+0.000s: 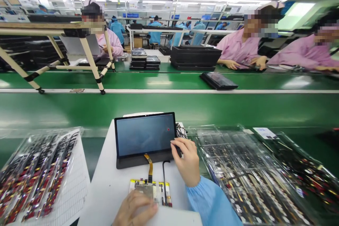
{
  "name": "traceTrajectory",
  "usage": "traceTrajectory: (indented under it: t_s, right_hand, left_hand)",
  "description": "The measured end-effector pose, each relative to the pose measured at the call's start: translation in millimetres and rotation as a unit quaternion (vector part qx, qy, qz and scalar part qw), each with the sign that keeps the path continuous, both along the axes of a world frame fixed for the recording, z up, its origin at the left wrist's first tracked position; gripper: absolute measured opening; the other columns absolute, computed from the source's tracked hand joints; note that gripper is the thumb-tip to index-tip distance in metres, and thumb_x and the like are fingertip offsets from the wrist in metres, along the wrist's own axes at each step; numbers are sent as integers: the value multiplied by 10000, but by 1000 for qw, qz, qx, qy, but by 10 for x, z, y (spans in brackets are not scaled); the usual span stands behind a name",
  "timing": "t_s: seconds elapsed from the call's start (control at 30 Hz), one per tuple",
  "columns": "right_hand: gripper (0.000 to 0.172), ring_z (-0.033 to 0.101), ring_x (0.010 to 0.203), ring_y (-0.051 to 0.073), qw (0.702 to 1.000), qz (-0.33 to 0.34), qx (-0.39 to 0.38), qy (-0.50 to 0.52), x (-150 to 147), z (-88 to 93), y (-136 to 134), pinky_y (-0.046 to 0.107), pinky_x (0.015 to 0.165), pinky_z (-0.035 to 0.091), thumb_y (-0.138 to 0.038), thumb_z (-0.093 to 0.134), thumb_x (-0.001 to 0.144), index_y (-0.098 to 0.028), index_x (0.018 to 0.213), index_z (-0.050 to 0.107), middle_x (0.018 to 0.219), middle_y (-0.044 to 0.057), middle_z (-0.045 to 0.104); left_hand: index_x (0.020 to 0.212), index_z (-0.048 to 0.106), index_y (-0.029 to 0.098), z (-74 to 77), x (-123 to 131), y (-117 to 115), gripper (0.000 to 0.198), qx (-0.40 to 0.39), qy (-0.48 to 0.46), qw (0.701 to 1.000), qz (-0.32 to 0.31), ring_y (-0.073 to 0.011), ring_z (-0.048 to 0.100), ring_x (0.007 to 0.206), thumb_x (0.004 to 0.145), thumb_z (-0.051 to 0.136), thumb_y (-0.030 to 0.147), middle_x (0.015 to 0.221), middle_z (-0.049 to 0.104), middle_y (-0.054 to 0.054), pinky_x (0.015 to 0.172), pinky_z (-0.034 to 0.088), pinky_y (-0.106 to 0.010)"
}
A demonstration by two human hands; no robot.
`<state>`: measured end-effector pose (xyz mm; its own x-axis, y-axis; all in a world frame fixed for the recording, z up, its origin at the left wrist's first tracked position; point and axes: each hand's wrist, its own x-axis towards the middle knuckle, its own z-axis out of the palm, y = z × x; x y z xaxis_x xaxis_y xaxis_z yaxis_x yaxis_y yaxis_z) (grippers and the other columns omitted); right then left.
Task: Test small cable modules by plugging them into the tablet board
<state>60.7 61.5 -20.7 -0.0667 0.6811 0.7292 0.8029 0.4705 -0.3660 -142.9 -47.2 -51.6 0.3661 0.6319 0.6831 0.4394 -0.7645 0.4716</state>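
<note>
Looking across the long assembly hall, I see a wide green conveyor (169, 109) running past rows of workers, with co-workers (239, 44) in pink smocks seated on its far side and stacks of black tablets beyond them. On the near side, a white bench (102, 197) sits between two clear plastic trays: the left tray (39, 173) holds rows of red-and-black parts, and the right tray (251, 173) holds rows of dark, gold-flecked parts. At the center of the bench, a tablet (145, 135) with a lit blue-gray screen lies in a dark case, its top edge furthest from the person. A gold ribbon cable (149, 166) curves without visible strain from its lower edge to a bare circuit board (148, 190), and a thin black cable (164, 180) lies beside it. The right hand (186, 160), in a blue sleeve (209, 201), is clenched at the tablet's right edge, pinching it between thumb and fingers. The left hand (135, 208) lies over the board's near edge with its fingers loosely curled; whether it is gripping the board, I cannot tell.
</note>
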Motion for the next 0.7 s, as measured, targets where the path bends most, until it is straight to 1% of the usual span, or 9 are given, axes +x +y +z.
traceTrajectory:
  t_s: [0.07,0.17,0.23,0.33,0.4,0.43,0.53,0.6,0.7]
  right_hand:
    - [131,531,849,222,1000,6,-7,-11,58,-36,-164,397,725,448,-256,454,907,-239,905,584,896,50,572]
    - [157,521,771,204,999,24,-13,-30,122,-128,-339,360,648,433,-255,474,898,-242,802,598,820,31,563]
    - [169,513,736,192,999,34,-11,-37,140,-181,-393,343,627,419,-249,473,900,-244,789,600,784,18,557]
    - [131,513,738,189,999,37,-9,-28,148,-204,-392,342,654,421,-231,472,906,-252,856,592,782,9,555]
    - [145,523,818,203,999,33,-15,-17,145,-185,-335,360,714,433,-221,449,918,-257,995,565,862,20,570]
    - [195,519,888,215,999,29,-21,-13,138,-172,-287,375,752,435,-222,429,925,-255,1088,530,932,33,573]
    - [369,426,1104,251,999,13,-35,-7,87,-139,-65,431,860,408,-262,382,940,-227,1307,354,1161,75,513]
    - [430,356,1177,268,999,3,-33,-11,32,-124,120,464,906,376,-291,363,945,-209,1356,272,1245,87,461]
    - [450,324,1202,277,1000,0,-13,-23,-47,-96,356,486,932,349,-319,337,951,-199,1373,233,1277,91,440]
  left_hand:
    - [1318,409,244,-21,15,9,411,4,-3,1000,0,-190,638,798,910,455,269,861,653,-85,765,536,-347]
    - [1312,419,211,-33,48,57,390,52,-25,998,-9,-169,633,743,923,420,236,815,653,-77,729,543,-313]
    - [1312,420,189,8,60,100,379,71,-25,997,-28,-159,631,720,939,368,227,786,651,-73,710,545,-291]
    - [1320,409,175,115,53,150,391,43,11,998,-55,-168,637,778,956,303,273,812,658,-88,726,542,-294]
    - [1320,408,169,157,41,167,401,33,26,997,-65,-167,638,798,959,291,300,829,663,-94,722,539,-286]
    - [1318,411,167,157,35,171,400,38,25,997,-66,-164,638,791,961,289,302,826,665,-93,713,538,-281]
    - [1318,410,160,70,15,173,401,50,33,995,-79,-165,641,797,958,310,306,840,670,-98,723,537,-282]
    - [1317,413,155,-27,2,176,402,51,56,994,-76,-173,643,828,935,405,281,873,674,-101,757,536,-287]
    - [1279,462,164,-159,0,190,410,73,88,992,-53,-160,650,807,875,532,184,861,684,-73,749,541,-251]
